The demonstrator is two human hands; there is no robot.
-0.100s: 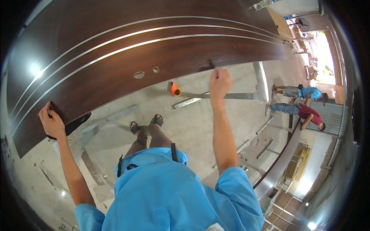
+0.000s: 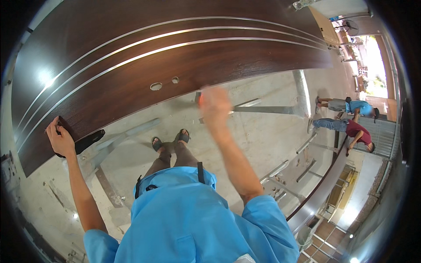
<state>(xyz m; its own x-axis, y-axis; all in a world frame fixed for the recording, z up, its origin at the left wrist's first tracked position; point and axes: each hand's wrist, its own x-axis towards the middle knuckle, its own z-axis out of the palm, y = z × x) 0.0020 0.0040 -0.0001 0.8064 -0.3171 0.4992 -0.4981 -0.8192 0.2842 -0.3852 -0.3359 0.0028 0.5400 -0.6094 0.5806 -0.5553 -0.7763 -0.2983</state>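
A large dark brown wood-grain door panel (image 2: 210,57) with three silvery strips lies before me, an oval hole and a smaller round one near its close edge. At the panel's left end, my left hand (image 2: 62,139) rests with bent fingers drawn together; whatever they may pinch is hidden. Motion blurs my right hand (image 2: 215,107), which is over the close edge right of the holes, so its fingers are unclear. Partly behind it shows an orange thing (image 2: 201,100).
Metal bars (image 2: 263,109) of a support run under the panel. A black item (image 2: 90,141) hangs by the left edge. At right, two people (image 2: 359,131) stand near another long brown panel (image 2: 322,188). A clear bottle (image 2: 303,4) is at the far right corner.
My right hand has swept left along the close edge and now covers much of the orange thing. My left hand keeps its place on the panel.
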